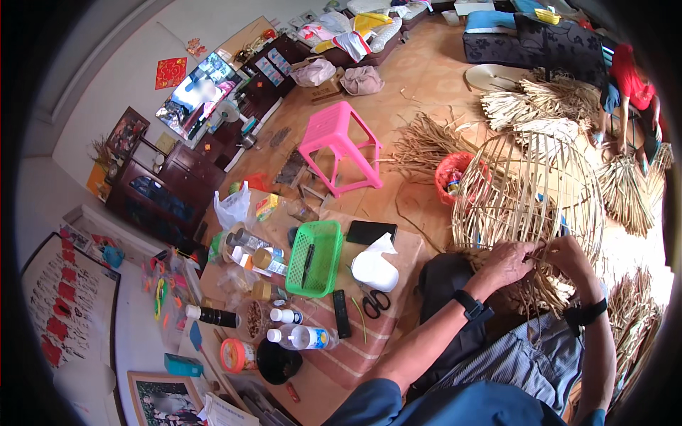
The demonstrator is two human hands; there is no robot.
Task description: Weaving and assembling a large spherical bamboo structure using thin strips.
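A large open basket frame (529, 192) of thin pale strips, its ribs curving upward, rests before my lap. At its near edge my left hand (508, 260) is closed, thumb and fingers pinched around a dried straw strand. My right hand (566, 255) works close beside it, fingers bent and gripping the straw at the same edge. The exact strand between the fingertips is too small to make out. Below both hands hang loose brown straw ends (536, 295), over my striped trousers (497, 362). Dark bands circle both wrists.
Left of me stands a table with a green basket (314, 259), toilet roll (375, 272), scissors (376, 304) and several bottles. Beyond are a pink stool (342, 145), a red bin (458, 177) and straw bundles (522, 106). A person in red (632, 89) bends at far right.
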